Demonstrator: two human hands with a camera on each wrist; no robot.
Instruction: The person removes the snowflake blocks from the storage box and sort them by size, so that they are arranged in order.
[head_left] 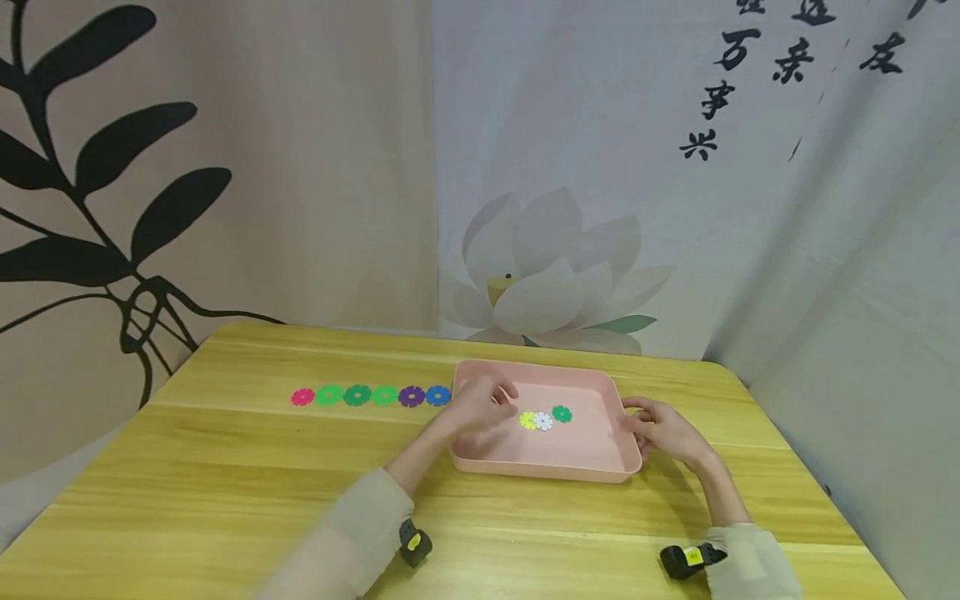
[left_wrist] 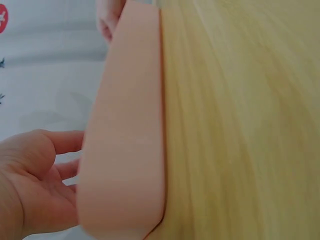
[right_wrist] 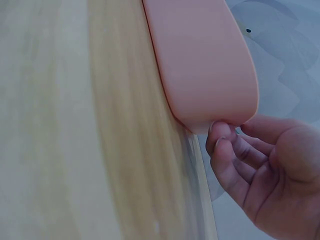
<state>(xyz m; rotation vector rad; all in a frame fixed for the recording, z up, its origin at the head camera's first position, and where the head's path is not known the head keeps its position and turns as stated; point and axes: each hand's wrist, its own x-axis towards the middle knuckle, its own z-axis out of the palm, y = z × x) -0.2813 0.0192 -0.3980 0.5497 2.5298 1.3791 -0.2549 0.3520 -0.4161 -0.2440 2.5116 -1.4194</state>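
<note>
A shallow pink tray (head_left: 547, 472) stands on the table. Inside it lie a yellow notched plastic disc (head_left: 527, 420), a white disc (head_left: 543, 422) touching it, and a green disc (head_left: 562, 414) just apart. My left hand (head_left: 480, 406) hangs over the tray's left part, fingers loosely bent, with no disc visible in it. In the left wrist view the tray wall (left_wrist: 120, 130) hides the fingertips of that hand (left_wrist: 35, 185). My right hand (head_left: 667, 429) grips the tray's right side, thumb at the rim and curled fingers (right_wrist: 227, 165) against the outer wall.
Left of the tray, several discs form a straight row, from a pink disc (head_left: 303, 397) to a purple disc (head_left: 412, 397) and a blue disc (head_left: 438, 396) near the tray's wall. The wooden table (head_left: 225, 500) ends at a printed curtain (head_left: 337, 167) behind.
</note>
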